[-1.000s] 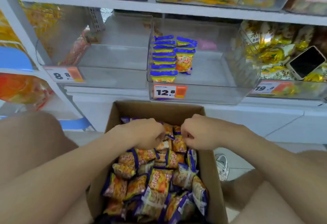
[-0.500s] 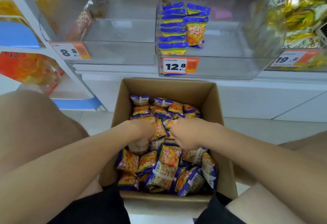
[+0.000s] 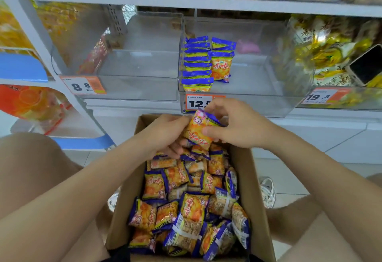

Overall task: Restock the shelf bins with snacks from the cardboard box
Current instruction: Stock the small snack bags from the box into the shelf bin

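Snack packet gripped between left hand and right hand — above cardboard box.

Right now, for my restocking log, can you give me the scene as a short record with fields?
Left hand: grips held packs from below
Right hand: pinches the same packs, thumb on front
Where: above the far end of the cardboard box
Box contents: many loose packs, orange and blue
Middle bin: tagged 12.8; shelved packs stand at its left side
Right bin: a phone lies on gold-wrapped snacks
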The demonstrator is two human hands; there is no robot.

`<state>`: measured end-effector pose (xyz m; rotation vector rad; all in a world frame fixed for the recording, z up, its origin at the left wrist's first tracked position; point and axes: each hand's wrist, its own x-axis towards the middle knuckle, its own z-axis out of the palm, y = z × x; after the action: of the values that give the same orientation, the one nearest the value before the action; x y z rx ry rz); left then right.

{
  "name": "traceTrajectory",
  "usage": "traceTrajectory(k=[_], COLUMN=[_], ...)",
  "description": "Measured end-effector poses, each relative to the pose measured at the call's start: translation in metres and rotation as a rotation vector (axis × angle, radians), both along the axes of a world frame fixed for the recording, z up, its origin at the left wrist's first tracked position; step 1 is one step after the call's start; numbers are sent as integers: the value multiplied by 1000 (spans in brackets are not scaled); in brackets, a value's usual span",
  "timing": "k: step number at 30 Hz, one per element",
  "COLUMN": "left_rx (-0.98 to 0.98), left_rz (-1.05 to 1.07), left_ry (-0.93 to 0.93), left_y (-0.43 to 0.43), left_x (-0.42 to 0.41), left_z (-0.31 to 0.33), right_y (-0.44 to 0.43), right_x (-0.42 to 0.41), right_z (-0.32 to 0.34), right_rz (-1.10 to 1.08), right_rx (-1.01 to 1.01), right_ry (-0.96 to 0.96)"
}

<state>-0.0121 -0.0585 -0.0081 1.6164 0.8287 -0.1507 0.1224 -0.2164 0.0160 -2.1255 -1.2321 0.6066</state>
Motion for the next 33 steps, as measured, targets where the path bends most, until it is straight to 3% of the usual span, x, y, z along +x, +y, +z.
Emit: traceTrajectory(k=[2, 6, 9, 14, 16, 19, 23, 25, 28, 33], left_rx=[81, 242, 320, 309, 316, 466, 639, 933, 1370, 1406], left_rz=[41, -59, -49, 13, -9, -137, 0, 3, -267, -429], left_ry=[-95, -454, -582, -772, -788, -810, -843, -764, -597, -442], left_y=[-1, -8, -8, -10, -8, -2, 4, 6, 5, 7], left_x=[2, 2, 8, 26, 35, 51, 77, 85, 89, 96], left_z=[9, 27, 36, 58, 66, 75, 67, 55, 35, 17], right_y=[-5, -15, -15, -14, -14, -7, 6, 13, 27, 50], right_x=[7, 19, 19, 28, 35, 47, 76, 99, 132, 154], right_z=[9, 25, 37, 56, 62, 65, 67, 61, 39, 8], right_rz=[-76, -165, -214, -241, -182, -133, -250, -382, -477, -509], right_rx=[80, 162, 301, 317, 313, 301, 297, 263, 139, -118], right_ry=[200, 239, 394, 381, 313, 10, 20, -11, 5, -55])
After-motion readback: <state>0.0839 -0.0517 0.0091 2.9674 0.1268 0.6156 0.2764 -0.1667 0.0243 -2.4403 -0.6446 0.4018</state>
